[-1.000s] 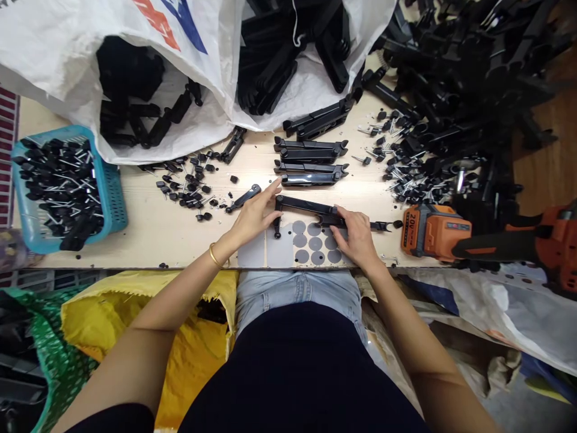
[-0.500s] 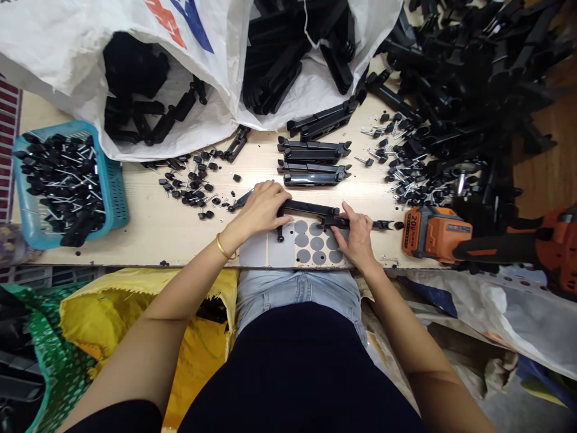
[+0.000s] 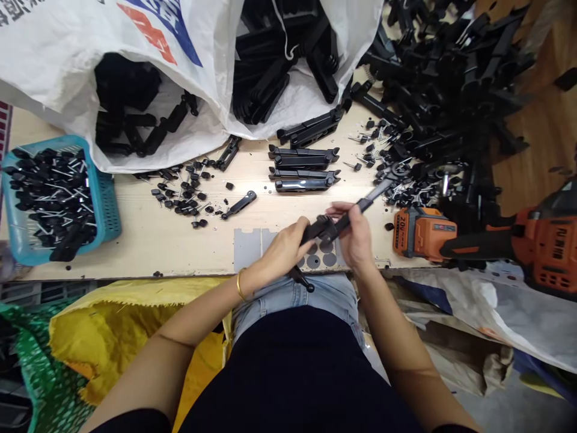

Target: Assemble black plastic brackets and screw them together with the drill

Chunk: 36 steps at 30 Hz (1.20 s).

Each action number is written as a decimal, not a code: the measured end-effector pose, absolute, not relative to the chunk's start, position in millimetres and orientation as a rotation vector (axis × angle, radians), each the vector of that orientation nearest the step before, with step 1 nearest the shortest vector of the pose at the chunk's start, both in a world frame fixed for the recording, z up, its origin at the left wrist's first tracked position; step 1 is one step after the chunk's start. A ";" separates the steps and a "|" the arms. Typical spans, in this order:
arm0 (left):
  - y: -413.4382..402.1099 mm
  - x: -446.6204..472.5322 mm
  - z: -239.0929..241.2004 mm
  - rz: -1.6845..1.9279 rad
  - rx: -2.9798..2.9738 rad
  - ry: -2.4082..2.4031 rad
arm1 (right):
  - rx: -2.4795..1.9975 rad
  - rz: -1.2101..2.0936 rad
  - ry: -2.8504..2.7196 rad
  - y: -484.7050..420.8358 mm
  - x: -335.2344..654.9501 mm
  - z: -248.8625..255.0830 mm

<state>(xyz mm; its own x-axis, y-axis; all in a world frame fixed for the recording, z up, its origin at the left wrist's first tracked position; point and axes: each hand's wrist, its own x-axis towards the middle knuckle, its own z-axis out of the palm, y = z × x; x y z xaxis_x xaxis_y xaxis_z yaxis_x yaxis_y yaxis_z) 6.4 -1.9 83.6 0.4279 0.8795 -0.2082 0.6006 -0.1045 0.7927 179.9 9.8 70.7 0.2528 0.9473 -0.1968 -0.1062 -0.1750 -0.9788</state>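
My left hand is closed round a black jointed plastic arm. One segment of this arm, with a ball-like tip, hangs below the fingers past the table edge. My right hand grips a black bar that slants up to the right. The ends of the two pieces meet between my hands at a dark knuckle; whether they are joined I cannot tell. Beneath lie grey round pads and a grey rectangular sheet. A short black link rests left of my hands.
Folded black arms lie in a stack ahead. Black-headed screws sit in a blue basket and in loose heaps. White sacks hold black parts. An orange cordless tool lies right, before a large pile of black parts.
Both hands have lifted their pieces off the table and brought the ends together. The right piece now tilts upward to the right. The short link by my left hand is uncovered.
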 end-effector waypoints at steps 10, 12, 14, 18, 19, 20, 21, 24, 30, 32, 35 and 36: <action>-31.2 26.8 68.4 0.503 1.242 1.366 | -1.386 1.170 -0.640 25.5 135.9 82.1; -32.9 28.4 68.2 0.486 1.225 1.384 | -1.365 1.202 -0.653 25.2 138.1 80.3; -32.5 28.3 70.0 0.459 1.228 1.361 | -1.350 1.278 -0.655 25.2 140.8 78.6; -29.9 28.6 74.5 0.425 1.265 1.371 | -1.315 1.317 -0.619 26.5 141.3 75.8; -29.7 29.6 75.3 0.431 1.286 1.399 | -1.304 1.267 -0.604 27.1 140.7 75.7; -29.9 31.0 75.9 0.446 1.309 1.429 | -1.292 1.213 -0.593 27.7 140.5 75.7; -30.4 32.5 76.1 0.464 1.327 1.454 | -1.285 1.171 -0.592 28.3 140.9 76.0; -33.2 36.3 75.2 0.466 1.340 1.439 | -1.300 1.233 -0.659 29.9 146.6 75.8; -34.0 35.7 71.0 0.360 1.395 1.459 | -1.348 1.291 -0.591 23.6 155.1 64.9; -31.3 32.2 71.4 0.373 1.382 1.402 | -1.359 1.195 -0.566 19.8 154.8 64.5; -26.0 26.3 74.3 0.448 1.156 1.045 | -1.401 1.277 -0.606 15.6 154.9 72.2; -24.3 25.3 75.5 0.480 1.025 0.932 | -1.419 1.336 -0.612 14.6 154.4 76.2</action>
